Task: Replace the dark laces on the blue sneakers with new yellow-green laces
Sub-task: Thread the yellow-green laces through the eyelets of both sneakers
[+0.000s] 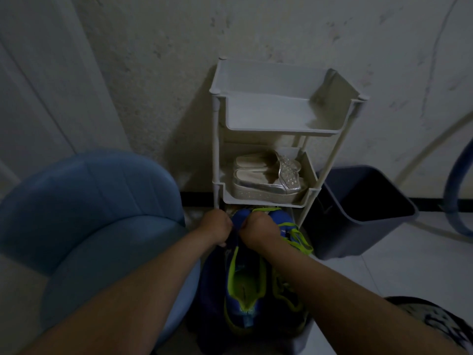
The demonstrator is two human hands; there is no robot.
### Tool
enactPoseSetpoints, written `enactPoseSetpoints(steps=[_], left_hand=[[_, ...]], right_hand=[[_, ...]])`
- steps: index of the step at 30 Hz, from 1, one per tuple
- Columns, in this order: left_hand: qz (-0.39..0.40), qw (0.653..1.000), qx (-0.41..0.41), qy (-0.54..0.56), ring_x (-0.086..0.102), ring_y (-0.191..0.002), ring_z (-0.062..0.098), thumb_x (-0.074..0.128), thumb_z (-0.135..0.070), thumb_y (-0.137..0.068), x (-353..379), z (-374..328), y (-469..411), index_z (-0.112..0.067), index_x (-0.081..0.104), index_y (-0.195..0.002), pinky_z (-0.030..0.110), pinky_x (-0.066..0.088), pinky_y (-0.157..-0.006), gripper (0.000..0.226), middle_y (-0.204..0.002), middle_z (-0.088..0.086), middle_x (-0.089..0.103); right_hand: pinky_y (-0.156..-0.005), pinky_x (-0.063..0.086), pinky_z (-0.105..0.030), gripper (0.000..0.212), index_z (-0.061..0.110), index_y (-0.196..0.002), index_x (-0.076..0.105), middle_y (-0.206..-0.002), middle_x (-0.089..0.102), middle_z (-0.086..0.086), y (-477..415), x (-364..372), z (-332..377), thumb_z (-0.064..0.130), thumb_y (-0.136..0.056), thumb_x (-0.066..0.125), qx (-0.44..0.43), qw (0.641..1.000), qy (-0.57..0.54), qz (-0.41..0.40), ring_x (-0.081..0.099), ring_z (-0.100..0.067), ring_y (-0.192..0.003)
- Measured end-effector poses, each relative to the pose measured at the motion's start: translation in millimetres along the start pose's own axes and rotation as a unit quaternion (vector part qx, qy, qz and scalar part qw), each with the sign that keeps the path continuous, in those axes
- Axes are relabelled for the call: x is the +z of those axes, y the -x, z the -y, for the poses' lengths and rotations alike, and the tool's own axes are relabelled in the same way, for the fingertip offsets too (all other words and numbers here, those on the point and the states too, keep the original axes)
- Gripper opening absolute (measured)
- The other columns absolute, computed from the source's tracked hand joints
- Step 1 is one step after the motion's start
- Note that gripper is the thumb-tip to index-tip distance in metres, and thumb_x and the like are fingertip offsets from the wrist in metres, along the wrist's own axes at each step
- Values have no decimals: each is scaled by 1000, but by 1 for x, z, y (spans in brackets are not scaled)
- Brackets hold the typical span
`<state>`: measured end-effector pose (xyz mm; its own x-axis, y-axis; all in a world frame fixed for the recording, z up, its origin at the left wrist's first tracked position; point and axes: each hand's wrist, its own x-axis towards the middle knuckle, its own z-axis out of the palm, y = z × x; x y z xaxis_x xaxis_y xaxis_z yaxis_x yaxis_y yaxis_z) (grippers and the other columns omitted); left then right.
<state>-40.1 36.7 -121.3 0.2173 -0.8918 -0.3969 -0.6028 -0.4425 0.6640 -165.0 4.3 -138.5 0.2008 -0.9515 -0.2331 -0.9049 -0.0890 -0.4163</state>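
Left hand (216,228), right hand (258,231): fists curled on sneaker (240,313) front | pull both sides evenly | keep green lace (299,237) untwisted

A grey plastic tiered rack (281,132) stands on the pale tiled floor (384,272) against the wall, with a pair of silver platform sandals (266,176) on its middle tier, the blue sneakers (243,285) at its foot, a blue upholstered stool (89,201) on the floor to its left and a dark bin (358,231) to its right.
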Motion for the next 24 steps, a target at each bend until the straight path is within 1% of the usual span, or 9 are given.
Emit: enactPoseSetpoints(steps=[2,5,7,9,11,17,19,22,24], left_hand=[[15,1000,-9,-6,73,-83,32,48,-9,-97,0,1,-5,3,69,-97,32,60,-67,25,-97,21,72],[57,998,-22,1,72,-81,35,52,-5,-95,0,1,-7,4,70,-99,42,61,-73,21,-97,23,71],[62,998,-14,-13,71,-89,34,52,-4,-96,1,0,-8,4,68,-106,38,61,-73,21,-103,21,70],[47,999,-7,-25,71,-94,32,49,-6,-97,2,0,-8,3,65,-111,26,58,-59,23,-108,20,69],[43,999,-6,-28,70,-96,32,47,-8,-99,2,1,-8,3,63,-114,19,51,-50,25,-111,21,68],[53,998,-36,-19,69,-99,34,45,-4,-98,-2,5,-14,6,59,-116,23,52,-52,25,-115,24,66],[34,998,-41,-33,67,-101,35,49,-2,-95,-9,2,-12,6,58,-115,26,51,-61,24,-115,23,65],[-61,996,-34,-60,61,-106,35,53,-4,-93,-26,-1,-17,3,54,-115,37,48,-75,23,-113,19,61],[-87,995,-27,-32,64,-98,37,59,-4,-90,-36,-1,-25,5,58,-99,44,53,-76,13,-107,24,64]], right_hand=[[-87,53,-38,30,7,-110,65,-117,66,-14,-2,-3,-1,26,-87,63,-8,1000,-2,25,63,-32,-110],[-89,55,-38,29,13,-110,69,-116,68,-11,-5,-1,-5,26,-84,65,-3,1000,-9,23,65,-29,-108],[-86,54,-36,26,12,-107,68,-112,69,-11,-4,2,-6,25,-85,65,6,1000,-16,-3,65,-29,-106],[-86,52,-37,25,10,-107,67,-112,68,-12,-3,6,-5,25,-87,64,8,1000,-10,-18,65,-30,-107],[-88,52,-37,24,10,-107,68,-113,68,-12,-3,9,-3,26,-89,61,6,1000,-14,-25,64,-31,-108],[-81,56,-35,25,10,-101,72,-103,71,-11,-9,4,-4,27,-84,66,-23,999,-12,21,68,-29,-99],[-80,57,-36,24,11,-99,73,-100,72,-11,-13,-3,-7,27,-83,67,-43,998,-14,38,68,-28,-97],[-86,53,-31,21,11,-103,73,-108,72,-8,-20,-14,-10,18,-83,71,-61,996,-28,57,66,-24,-104],[-87,51,-26,30,15,-110,71,-114,69,-4,-23,-22,-12,15,-81,75,-60,994,-50,74,63,-19,-107]])
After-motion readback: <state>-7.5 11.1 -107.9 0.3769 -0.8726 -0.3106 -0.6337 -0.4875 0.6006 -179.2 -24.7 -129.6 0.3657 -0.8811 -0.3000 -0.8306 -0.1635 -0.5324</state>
